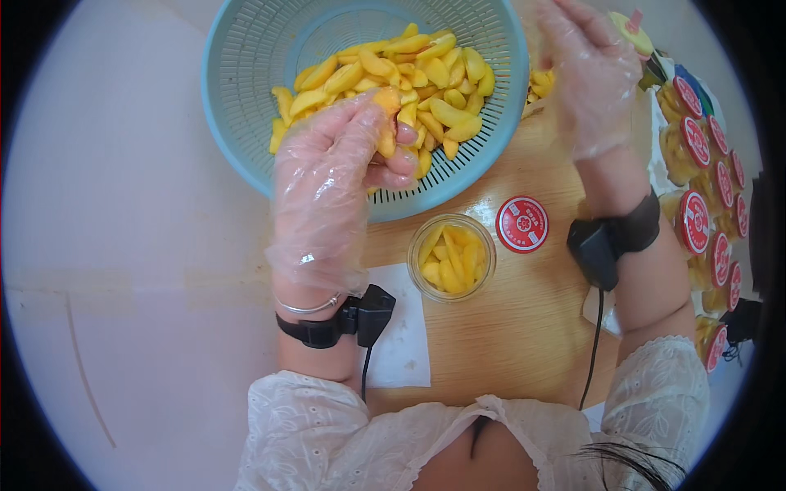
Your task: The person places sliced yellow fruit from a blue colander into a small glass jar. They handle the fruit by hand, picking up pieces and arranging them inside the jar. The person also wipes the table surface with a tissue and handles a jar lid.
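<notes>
My left hand (344,144), in a clear plastic glove, holds a yellow-orange fruit slice (387,101) with a dark reddish edge between thumb and fingers. It is over the near left part of a light blue plastic colander (245,159) that holds many yellow fruit slices (454,116), perhaps peach. My right hand (589,80), gloved too and slightly blurred, is raised right of the colander; its fingertips reach the top of the picture, and whether it holds anything is unclear. An open glass jar (451,258) with yellow slices stands on the wooden table, a red-and-white lid (522,224) lying flat to its right.
Several lidded jars of yellow fruit (694,221) stand in rows at the right edge. More yellow pieces (541,83) lie behind the right hand. A white paper sheet (399,331) lies left of and below the open jar. Black devices with cables are strapped to both wrists.
</notes>
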{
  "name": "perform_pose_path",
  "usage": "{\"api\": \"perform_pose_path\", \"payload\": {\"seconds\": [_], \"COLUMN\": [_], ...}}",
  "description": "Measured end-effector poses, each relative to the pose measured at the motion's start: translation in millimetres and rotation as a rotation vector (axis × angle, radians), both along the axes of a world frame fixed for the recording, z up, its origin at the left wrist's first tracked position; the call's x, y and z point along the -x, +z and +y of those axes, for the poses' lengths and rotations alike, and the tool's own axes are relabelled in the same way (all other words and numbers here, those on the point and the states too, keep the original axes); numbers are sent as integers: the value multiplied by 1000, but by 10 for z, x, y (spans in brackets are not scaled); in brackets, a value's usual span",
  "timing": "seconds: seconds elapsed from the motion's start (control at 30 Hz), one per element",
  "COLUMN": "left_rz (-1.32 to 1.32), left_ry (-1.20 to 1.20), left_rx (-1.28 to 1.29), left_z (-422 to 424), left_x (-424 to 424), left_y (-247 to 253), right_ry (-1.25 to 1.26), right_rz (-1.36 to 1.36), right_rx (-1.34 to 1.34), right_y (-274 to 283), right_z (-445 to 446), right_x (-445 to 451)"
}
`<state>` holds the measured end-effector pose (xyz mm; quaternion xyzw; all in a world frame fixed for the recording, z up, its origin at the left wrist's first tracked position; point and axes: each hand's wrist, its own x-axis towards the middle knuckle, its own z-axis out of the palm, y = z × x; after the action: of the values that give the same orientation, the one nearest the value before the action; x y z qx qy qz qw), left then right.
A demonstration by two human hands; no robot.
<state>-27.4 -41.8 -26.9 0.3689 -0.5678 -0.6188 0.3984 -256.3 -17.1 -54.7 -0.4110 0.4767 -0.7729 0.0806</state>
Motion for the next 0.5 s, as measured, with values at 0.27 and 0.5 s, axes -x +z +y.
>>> {"api": "perform_pose_path", "payload": {"seconds": [0.27,0.5], "left_rz": [12,10], "left_ry": [3,-37], "left_rx": [-27,1], "left_z": [-12,-65], "left_x": [28,14], "left_y": [29,-23], "right_ry": [-218,-202], "right_rz": [190,-38], "right_rx": [-852,-380], "right_y": [-227,-521], "right_z": [-117,-173], "right_x": [440,581]}}
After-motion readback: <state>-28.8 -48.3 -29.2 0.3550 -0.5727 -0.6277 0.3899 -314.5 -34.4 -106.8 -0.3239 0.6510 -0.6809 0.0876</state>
